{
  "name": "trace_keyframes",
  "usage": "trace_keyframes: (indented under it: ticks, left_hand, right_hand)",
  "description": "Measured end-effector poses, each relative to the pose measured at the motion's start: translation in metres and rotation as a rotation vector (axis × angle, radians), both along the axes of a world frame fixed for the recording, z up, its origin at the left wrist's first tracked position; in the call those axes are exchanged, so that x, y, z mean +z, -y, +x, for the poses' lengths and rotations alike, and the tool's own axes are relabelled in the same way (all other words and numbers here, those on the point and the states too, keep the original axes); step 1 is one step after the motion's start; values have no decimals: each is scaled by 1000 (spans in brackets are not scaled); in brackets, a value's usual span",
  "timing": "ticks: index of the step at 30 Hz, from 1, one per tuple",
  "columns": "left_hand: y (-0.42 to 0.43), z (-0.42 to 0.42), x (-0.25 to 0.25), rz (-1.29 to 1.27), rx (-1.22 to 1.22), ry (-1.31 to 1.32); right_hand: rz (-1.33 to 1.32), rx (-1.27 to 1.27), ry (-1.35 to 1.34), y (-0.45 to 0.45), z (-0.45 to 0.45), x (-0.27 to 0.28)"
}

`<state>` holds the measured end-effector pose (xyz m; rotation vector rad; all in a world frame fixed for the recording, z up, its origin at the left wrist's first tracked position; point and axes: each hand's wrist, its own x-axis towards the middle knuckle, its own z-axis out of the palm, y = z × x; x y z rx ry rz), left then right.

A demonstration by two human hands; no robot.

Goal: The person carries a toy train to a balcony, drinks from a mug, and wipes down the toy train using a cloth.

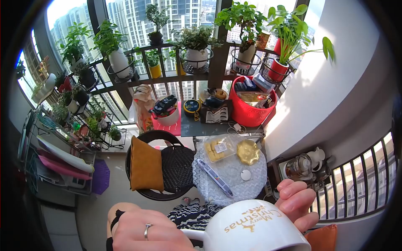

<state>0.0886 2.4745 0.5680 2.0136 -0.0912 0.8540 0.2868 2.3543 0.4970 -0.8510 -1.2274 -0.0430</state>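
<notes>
A large white mug (255, 230) with gold "Merry Christmas" lettering is close to the camera at the bottom. My left hand (146, 232), with a ring on one finger, is closed at its handle on the mug's left side. Behind the mug's right side, the curled fingers of my right hand (297, 203) show, resting against it. The mug is tilted, and its inside is hidden. Beyond it, a round table with a lace cloth (205, 184) holds a plastic box of yellow food (217, 148), a gold dish (248, 152), a long patterned case (214, 178) and a small white disc (246, 175).
A black wicker chair (178, 167) with a mustard cushion (146, 165) stands left of the table. Behind are a red basket (253, 111) and potted plants along the railing. A glass pot (299, 166) is at the right, and an orange cushion (322, 238) lies lower right.
</notes>
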Motion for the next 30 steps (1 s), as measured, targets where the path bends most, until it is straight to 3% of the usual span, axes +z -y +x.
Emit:
trace_keyframes:
  ticks: [3, 7, 9, 19, 22, 24, 30]
  left_hand:
    - [9, 1, -7, 41, 156, 102]
    - [6, 5, -13, 144, -5, 152]
    - [33, 19, -23, 67, 521, 371]
    - [20, 2, -7, 127, 371, 224]
    - [10, -2, -3, 293, 343, 223]
    - [1, -3, -2, 322, 140, 256]
    - [-10, 4, -11, 371, 55, 545]
  right_hand:
    - [24, 4, 21, 0, 0, 1]
    - [16, -16, 48, 3, 2, 3]
    - [14, 3, 64, 5, 4, 4]
    - [-11, -35, 53, 7, -9, 18]
    - [9, -39, 81, 3, -9, 21]
    - [42, -22, 93, 2, -10, 23]
    - [53, -41, 82, 0, -20, 35]
